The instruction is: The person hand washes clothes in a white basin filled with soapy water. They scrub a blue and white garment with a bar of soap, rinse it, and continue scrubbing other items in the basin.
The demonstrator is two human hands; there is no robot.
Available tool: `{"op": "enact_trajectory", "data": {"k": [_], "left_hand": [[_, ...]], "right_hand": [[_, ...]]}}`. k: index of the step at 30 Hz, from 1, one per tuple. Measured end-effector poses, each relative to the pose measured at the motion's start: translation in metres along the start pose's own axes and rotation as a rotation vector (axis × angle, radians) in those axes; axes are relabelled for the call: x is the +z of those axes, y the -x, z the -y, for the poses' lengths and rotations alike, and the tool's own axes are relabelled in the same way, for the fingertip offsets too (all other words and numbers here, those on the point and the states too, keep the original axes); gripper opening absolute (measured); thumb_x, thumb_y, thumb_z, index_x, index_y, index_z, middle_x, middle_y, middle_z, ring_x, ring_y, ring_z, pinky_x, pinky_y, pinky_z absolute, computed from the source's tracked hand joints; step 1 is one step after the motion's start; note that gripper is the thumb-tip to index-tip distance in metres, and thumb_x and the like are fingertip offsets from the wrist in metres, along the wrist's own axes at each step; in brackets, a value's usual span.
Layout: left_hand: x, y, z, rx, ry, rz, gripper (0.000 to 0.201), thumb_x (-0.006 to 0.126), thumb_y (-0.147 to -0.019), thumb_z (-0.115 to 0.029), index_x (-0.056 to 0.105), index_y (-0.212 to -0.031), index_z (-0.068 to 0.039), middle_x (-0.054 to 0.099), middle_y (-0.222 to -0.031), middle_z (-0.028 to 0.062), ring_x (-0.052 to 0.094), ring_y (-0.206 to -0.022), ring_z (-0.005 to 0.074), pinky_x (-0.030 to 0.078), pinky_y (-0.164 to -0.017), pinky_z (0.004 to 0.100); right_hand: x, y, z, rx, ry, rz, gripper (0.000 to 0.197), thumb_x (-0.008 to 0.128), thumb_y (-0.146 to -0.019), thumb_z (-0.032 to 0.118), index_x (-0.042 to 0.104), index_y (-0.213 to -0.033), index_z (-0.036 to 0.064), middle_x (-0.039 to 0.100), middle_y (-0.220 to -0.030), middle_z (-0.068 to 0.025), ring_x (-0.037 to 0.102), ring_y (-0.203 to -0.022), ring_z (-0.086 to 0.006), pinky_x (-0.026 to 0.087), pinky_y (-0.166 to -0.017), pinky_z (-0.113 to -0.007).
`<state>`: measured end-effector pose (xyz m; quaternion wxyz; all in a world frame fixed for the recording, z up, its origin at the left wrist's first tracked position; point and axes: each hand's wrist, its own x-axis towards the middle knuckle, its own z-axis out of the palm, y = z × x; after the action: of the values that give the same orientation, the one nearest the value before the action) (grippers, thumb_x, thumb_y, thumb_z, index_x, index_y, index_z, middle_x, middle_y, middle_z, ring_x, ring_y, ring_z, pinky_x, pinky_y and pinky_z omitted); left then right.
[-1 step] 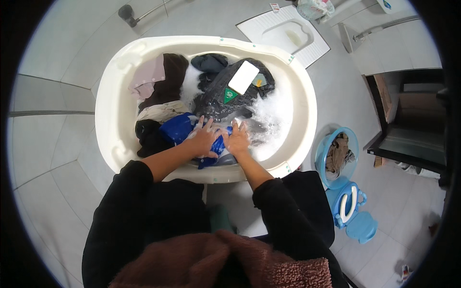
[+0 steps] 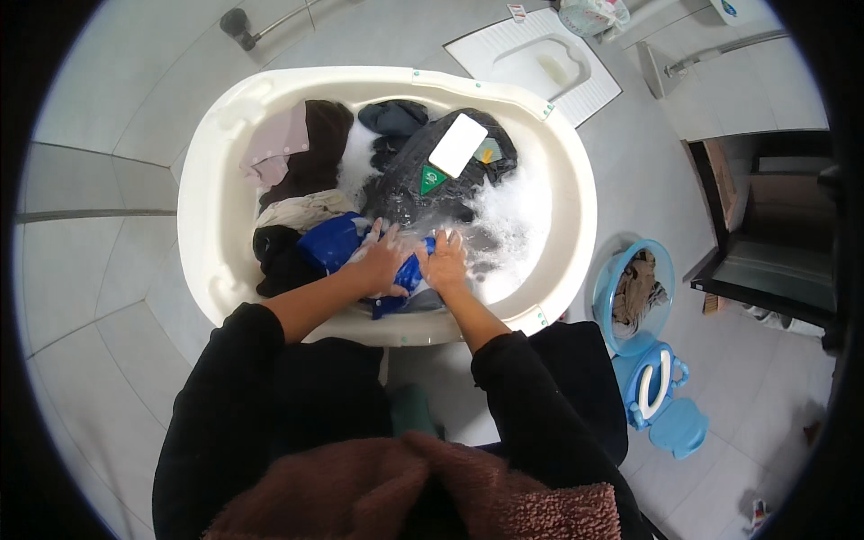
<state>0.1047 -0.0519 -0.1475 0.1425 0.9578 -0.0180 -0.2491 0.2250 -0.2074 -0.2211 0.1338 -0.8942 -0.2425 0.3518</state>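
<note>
A cream plastic tub holds soapy water and clothes. Both my hands press on a wet blue garment near the tub's front side. My left hand lies on the cloth with fingers spread. Just to its right, my right hand rests with fingers apart, suds on the fingertips. Part of the garment is hidden beneath my hands. Beyond them is dark grey soaked clothing, on which lie a white rectangular object and a green triangular piece.
Left in the tub are a pale pink cloth, a dark brown garment, a cream cloth and a black one. White foam floats at right. Outside stand a blue basin with clothes and a blue child's potty.
</note>
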Motion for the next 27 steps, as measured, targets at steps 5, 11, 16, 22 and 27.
{"op": "enact_trajectory", "data": {"k": [5,11,16,22,27], "left_hand": [[0.022,-0.002,0.011,0.081,0.075,-0.075,0.092,0.07,-0.084,-0.053,0.033,-0.154,-0.007,0.038,-0.154,0.0191,0.02,-0.149,0.04,0.005,-0.12,0.0616],[0.029,-0.001,0.013,0.08,0.14,-0.099,0.087,0.067,-0.086,-0.052,0.032,-0.155,-0.012,0.035,-0.156,0.0199,0.019,-0.15,0.0378,0.004,-0.121,0.0576],[0.024,-0.005,0.012,0.03,0.178,0.058,0.082,0.065,-0.086,-0.054,0.037,-0.152,-0.013,0.041,-0.151,0.0219,0.024,-0.147,0.0384,0.009,-0.121,0.0561],[0.045,-0.018,0.012,0.176,0.102,0.025,0.079,0.066,-0.081,-0.052,0.047,-0.144,-0.008,0.045,-0.147,0.0189,0.029,-0.143,0.038,0.007,-0.12,0.0573],[0.066,-0.013,0.013,0.135,0.045,-0.309,0.076,0.072,-0.081,-0.042,0.048,-0.145,-0.011,0.049,-0.14,0.0177,0.036,-0.136,0.036,0.012,-0.118,0.0542]], "right_hand": [[-0.01,-0.049,-0.067,0.293,-0.319,0.178,0.054,0.048,-0.097,0.046,0.052,-0.136,0.0087,0.056,-0.128,-0.0242,0.057,-0.113,-0.0426,0.045,-0.098,-0.053],[-0.012,-0.043,-0.079,0.163,0.083,-0.074,0.037,0.055,-0.093,0.036,0.069,-0.11,0.0064,0.069,-0.108,-0.0209,0.067,-0.083,-0.0368,0.055,-0.077,-0.044],[0.009,0.036,0.025,-0.281,-0.472,-0.378,0.024,0.068,-0.094,0.029,0.07,-0.097,0.0062,0.069,-0.095,-0.0164,0.06,-0.101,-0.0302,0.044,-0.093,-0.04],[0.053,0.047,0.074,-0.261,-0.249,-0.385,0.037,0.06,-0.095,0.04,0.07,-0.107,0.0062,0.051,-0.137,-0.0282,0.05,-0.121,-0.0461,0.042,-0.104,-0.049],[0.056,-0.029,0.013,0.017,0.03,0.091,0.034,0.049,-0.098,0.031,0.061,-0.11,0.001,0.061,-0.118,-0.0309,0.064,-0.099,-0.047,0.051,-0.087,-0.053]]}}
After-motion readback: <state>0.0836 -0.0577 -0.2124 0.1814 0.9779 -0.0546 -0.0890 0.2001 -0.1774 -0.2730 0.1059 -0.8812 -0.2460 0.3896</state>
